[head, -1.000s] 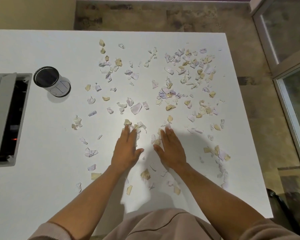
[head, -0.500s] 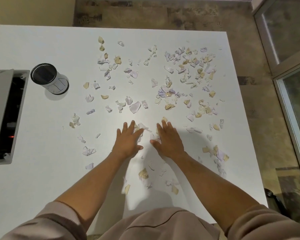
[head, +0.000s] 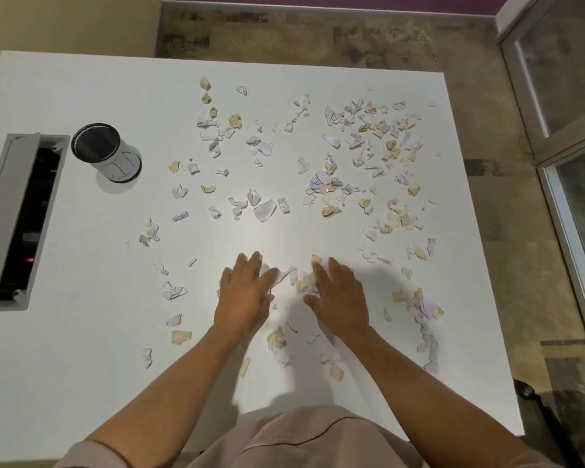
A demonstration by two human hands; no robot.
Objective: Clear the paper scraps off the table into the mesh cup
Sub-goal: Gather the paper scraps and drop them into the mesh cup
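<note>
Flat hands corral crumpled scraps (head: 303,280) on the smooth white table (head: 81,332).
Left hand (head: 245,297) and right hand (head: 340,295) lie with fingers straight, slightly spread; the cylindrical mesh cup (head: 107,153) stands well apart.

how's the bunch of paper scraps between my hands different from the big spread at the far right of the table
The small bunch of white and tan paper scraps is tight, hemmed between the left hand and right hand. The wide spread of white, tan and lilac scraps is far bigger, loose and untouched. Both lie on the white table, outside the black mesh cup.
</note>
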